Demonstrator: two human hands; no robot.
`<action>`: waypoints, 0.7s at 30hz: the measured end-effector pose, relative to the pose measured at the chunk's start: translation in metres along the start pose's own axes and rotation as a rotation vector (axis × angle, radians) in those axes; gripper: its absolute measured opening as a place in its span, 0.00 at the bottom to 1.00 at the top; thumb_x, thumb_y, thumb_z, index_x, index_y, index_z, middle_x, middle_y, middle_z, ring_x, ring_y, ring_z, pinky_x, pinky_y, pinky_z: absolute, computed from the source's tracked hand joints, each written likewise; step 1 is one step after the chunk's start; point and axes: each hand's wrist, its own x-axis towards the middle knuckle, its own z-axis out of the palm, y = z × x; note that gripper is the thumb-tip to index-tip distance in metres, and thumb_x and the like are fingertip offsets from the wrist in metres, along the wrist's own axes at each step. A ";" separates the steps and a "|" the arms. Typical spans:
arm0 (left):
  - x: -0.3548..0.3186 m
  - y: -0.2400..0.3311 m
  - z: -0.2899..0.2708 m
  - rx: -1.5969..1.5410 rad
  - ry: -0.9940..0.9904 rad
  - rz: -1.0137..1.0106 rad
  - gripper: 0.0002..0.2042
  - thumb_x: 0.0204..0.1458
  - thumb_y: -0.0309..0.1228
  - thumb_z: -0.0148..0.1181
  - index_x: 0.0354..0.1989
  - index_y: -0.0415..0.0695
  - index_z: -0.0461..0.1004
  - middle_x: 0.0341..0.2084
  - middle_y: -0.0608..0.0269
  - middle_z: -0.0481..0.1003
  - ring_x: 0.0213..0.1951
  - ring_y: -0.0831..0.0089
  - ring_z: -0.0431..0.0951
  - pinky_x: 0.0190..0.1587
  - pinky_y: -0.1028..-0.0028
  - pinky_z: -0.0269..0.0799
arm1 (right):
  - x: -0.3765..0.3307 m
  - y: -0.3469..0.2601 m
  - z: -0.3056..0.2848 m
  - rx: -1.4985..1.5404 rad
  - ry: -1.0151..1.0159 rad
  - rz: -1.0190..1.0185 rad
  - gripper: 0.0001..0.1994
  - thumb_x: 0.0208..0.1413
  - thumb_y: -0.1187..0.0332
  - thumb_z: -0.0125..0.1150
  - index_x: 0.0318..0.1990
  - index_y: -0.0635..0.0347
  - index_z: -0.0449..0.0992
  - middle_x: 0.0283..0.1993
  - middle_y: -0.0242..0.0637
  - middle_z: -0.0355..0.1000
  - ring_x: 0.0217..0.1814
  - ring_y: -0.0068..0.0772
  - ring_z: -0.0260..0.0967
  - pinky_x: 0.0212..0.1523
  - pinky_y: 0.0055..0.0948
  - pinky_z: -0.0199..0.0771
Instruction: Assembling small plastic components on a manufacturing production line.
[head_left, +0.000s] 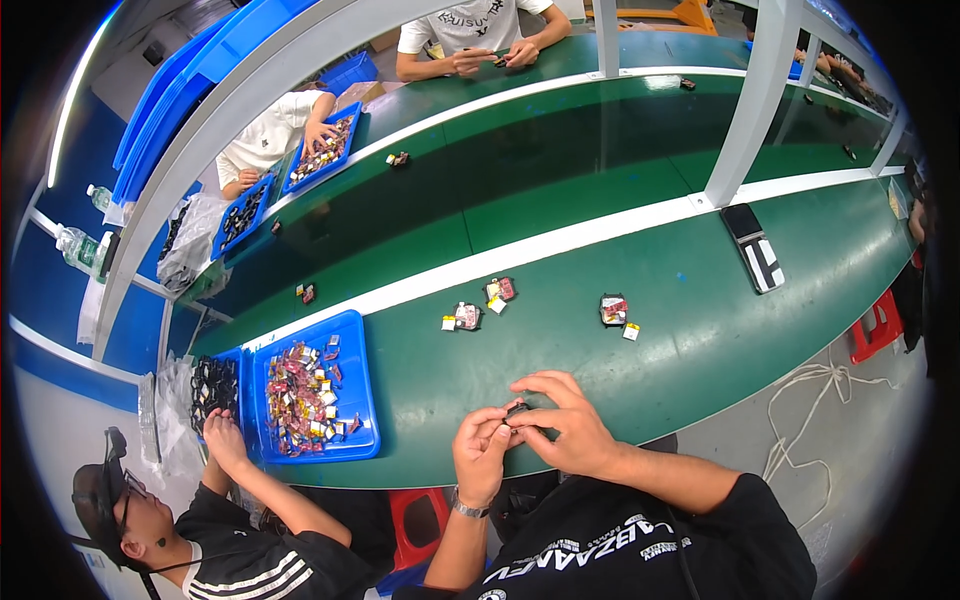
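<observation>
Near the front edge of the green table, my left hand [480, 458] pinches a small black housing [515, 409] between thumb and fingers. My right hand [572, 430] closes on the same piece from the other side, its upper fingers partly extended. A bit of pinkish red shows at the housing; the fingers hide the rest. Farther back on the table lie two small black assemblies close together, a left one [466, 317] and a right one [500, 291], with red and white-yellow parts. Another such assembly [614, 309] lies to their right.
At left, a blue tray [371, 405] holds many red and white-yellow parts. Beside it, a co-worker's hand [224, 438] reaches into black parts [214, 385]. A black-and-white phone-like object [756, 250] lies at right. White frame posts [752, 110] rise behind; other people work across the table.
</observation>
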 end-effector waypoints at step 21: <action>0.004 0.005 0.011 0.082 0.054 -0.033 0.11 0.62 0.17 0.46 0.53 0.33 0.64 0.54 0.44 0.72 0.53 0.62 0.76 0.53 0.63 0.79 | 0.004 0.000 -0.006 -0.247 0.035 -0.169 0.12 0.42 0.77 0.69 0.37 0.59 0.79 0.38 0.34 0.71 0.37 0.36 0.71 0.35 0.30 0.75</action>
